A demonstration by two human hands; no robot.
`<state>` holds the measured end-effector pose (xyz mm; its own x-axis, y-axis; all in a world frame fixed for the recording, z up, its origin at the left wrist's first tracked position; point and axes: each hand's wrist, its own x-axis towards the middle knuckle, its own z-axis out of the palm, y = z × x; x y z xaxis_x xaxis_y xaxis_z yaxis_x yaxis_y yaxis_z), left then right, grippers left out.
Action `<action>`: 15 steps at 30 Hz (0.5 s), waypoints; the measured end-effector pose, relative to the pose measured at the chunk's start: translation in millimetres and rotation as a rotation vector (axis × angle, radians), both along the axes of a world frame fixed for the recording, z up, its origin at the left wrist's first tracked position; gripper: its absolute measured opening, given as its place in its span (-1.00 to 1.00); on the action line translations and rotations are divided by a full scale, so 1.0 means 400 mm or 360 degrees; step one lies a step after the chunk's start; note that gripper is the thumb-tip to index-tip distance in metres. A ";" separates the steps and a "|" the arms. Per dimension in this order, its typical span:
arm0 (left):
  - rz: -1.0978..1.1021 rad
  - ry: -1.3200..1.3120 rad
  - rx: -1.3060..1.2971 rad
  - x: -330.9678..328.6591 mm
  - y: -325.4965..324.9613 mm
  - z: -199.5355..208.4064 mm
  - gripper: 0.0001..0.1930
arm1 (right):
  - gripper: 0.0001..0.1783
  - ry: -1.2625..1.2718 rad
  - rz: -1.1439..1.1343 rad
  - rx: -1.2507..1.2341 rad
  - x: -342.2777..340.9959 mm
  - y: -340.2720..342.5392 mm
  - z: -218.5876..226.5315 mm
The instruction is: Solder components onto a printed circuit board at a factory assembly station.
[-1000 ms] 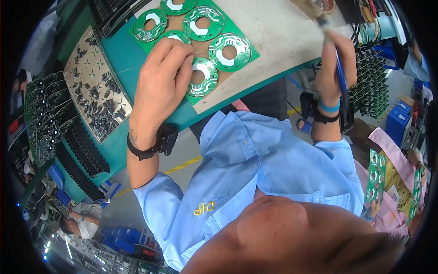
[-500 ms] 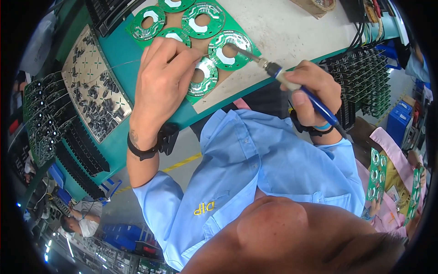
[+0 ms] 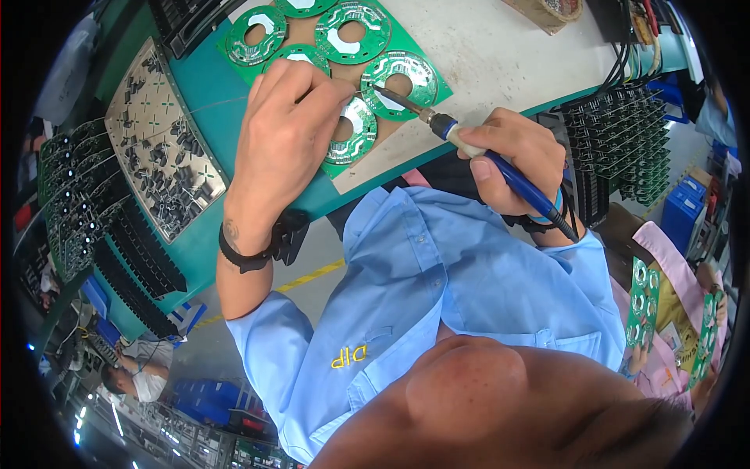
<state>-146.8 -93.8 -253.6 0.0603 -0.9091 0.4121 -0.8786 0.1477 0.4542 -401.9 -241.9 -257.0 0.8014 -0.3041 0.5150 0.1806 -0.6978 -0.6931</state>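
Note:
A green circuit board panel (image 3: 344, 47) with several ring-shaped boards lies on the workbench (image 3: 484, 62). My left hand (image 3: 285, 137) rests on its near part, fingers pinched on a thin solder wire (image 3: 211, 104) that runs off to the left. My right hand (image 3: 516, 160) grips a blue-handled soldering iron (image 3: 453, 133). The iron's metal tip (image 3: 383, 92) touches a ring board just beside my left fingertips.
A metal tray of small dark parts (image 3: 160, 168) sits at the left on the teal bench edge. Black racks of boards (image 3: 625, 156) stand at the right. A person in a pink sleeve (image 3: 664, 266) holds green boards (image 3: 642, 305) at the lower right.
My right hand has swung the soldering iron from the far right in to the panel; its tip now meets the ring board by my left fingers. My left hand stays put.

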 end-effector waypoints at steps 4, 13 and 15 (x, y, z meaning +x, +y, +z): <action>-0.0003 -0.0009 -0.0005 -0.003 -0.001 0.002 -0.73 | -0.78 -0.0190 -0.0096 -0.0023 0.020 0.007 -0.002; 0.0006 0.0002 0.0031 -0.002 -0.001 0.007 -0.79 | -0.78 -0.0113 -0.0050 -0.0059 0.013 0.001 0.011; 0.0001 0.0009 -0.0038 -0.002 -0.004 0.000 -0.73 | -0.77 0.0021 0.0025 -0.0091 0.003 -0.004 0.024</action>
<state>-147.5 -95.3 -253.5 0.0632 -0.8991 0.4331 -0.8760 0.1579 0.4558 -400.6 -243.6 -247.3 0.8125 -0.2618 0.5208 0.1830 -0.7337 -0.6544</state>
